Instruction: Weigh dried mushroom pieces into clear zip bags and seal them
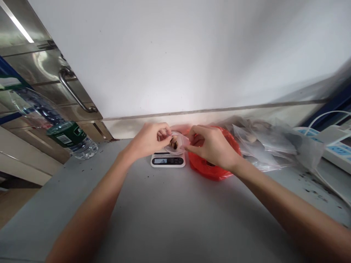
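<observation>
A small clear plastic bag with brown and dark pieces in it is over a white digital scale, whose display shows digits that look like 92. My left hand pinches the bag's left edge between thumb and fingers. From the other side, my right hand has thumb and fingers closed on the bag's right edge. Beneath and beside my right hand sits an open red plastic bag, its contents mostly hidden by the hand.
Several clear bags lie right of the red bag. A white and blue device with a cable is at the far right. A large water bottle stands at the left on the grey table, near a metal door handle. A white wall rises behind.
</observation>
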A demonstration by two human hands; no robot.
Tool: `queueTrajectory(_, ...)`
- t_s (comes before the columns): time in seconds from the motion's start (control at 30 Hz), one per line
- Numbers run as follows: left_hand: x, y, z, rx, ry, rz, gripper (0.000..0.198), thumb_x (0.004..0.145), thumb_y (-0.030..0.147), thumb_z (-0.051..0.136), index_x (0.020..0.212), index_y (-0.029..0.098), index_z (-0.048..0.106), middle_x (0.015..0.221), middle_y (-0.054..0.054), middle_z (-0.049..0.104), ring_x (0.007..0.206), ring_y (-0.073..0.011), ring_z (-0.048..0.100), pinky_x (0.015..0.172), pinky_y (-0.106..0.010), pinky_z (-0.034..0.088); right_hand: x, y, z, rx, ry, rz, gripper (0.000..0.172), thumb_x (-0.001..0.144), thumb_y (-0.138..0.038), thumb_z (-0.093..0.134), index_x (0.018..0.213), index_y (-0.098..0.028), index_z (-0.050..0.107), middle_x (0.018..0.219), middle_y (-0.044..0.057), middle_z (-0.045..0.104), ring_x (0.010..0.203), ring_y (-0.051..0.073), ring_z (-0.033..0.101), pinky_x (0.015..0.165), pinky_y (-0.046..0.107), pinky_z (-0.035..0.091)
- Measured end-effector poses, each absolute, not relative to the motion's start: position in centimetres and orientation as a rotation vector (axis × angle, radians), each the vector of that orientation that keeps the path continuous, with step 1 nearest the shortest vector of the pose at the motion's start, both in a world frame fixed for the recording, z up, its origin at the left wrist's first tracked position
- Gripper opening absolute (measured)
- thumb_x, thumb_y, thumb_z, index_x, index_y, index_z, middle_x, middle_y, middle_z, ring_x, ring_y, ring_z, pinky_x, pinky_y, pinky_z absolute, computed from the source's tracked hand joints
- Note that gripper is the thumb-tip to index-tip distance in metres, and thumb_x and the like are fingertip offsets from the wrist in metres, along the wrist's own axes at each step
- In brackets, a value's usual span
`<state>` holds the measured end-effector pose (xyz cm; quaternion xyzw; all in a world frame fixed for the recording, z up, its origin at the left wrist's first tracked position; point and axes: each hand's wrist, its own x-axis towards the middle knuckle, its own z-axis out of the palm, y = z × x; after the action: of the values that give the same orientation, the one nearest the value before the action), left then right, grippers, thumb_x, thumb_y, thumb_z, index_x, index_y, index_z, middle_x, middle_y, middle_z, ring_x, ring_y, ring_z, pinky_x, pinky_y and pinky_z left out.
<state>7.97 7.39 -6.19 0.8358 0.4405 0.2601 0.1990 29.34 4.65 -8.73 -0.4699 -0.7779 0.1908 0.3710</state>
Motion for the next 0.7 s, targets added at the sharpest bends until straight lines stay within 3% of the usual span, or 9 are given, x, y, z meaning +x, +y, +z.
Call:
queueTrajectory(0.1, 7.1, 7.7, -6.2, 2.341, 1.222, 0.519, 0.01, 0.081, 0.03, 0.062, 0.08, 0.019, 0.061, 0.074, -0.002, 0.069, 0.069, -0.0167, 0.065, 0.065, -0.028, 0.051, 29.9, 4.7, -8.3, -1.157, -2.013, 0.598, 0.022, 0.085, -0.038, 0.061, 0.072, -0.022, 0.055, 0.068, 0.001, 0.066, 0.063, 0.015, 0.058, 0.062, 0.029, 0.046)
queueTrajectory(0.23, 6.2, 7.7, -5.8, 2.326, 1.23, 0.29, 0.024, 0.074, 0.039, 0.073, 0.082, 0.02, 0.062, 0.078, -0.003, 0.068, 0.071, -0.0184, 0.064, 0.063, -0.028, 0.048, 30.8, 4.8, -7.7, -1.215, -2.092, 0.595, 0.017, 0.084, -0.034, 0.056, 0.075, -0.021, 0.06, 0.066, 0.001, 0.067, 0.06, 0.015, 0.057, 0.059, 0.028, 0.044)
queueTrajectory(0.37, 5.8, 7.5, -5.2, 2.278, 1.258, 0.355, 0.033, 0.082, 0.052, 0.068, 0.082, 0.02, 0.061, 0.073, -0.001, 0.066, 0.067, -0.0161, 0.06, 0.06, -0.027, 0.043, 31.4, 5.2, -7.6, -1.322, -2.15, 0.562, 0.022, 0.084, -0.036, 0.054, 0.067, -0.022, 0.057, 0.065, 0.0, 0.067, 0.059, 0.015, 0.057, 0.06, 0.029, 0.044)
queueTrajectory(0.57, 5.4, 7.6, -4.9, 2.333, 1.283, 0.49, 0.032, 0.089, 0.05, 0.06, 0.077, 0.02, 0.06, 0.067, 0.001, 0.061, 0.062, -0.0141, 0.054, 0.058, -0.026, 0.037, 32.1, 5.8, -7.4, -1.458, -2.212, 0.545, 0.007, 0.079, -0.026, 0.059, 0.075, -0.022, 0.064, 0.081, 0.002, 0.075, 0.074, 0.019, 0.067, 0.07, 0.03, 0.049)
queueTrajectory(0.7, 5.3, 7.7, -4.9, 2.352, 1.271, 0.489, 0.031, 0.089, 0.049, 0.06, 0.078, 0.02, 0.06, 0.067, 0.001, 0.061, 0.062, -0.0139, 0.053, 0.057, -0.026, 0.036, 32.4, 5.8, -7.2, -1.536, -2.271, 0.559, 0.009, 0.08, -0.027, 0.059, 0.078, -0.021, 0.066, 0.083, 0.003, 0.076, 0.075, 0.021, 0.067, 0.071, 0.031, 0.049)
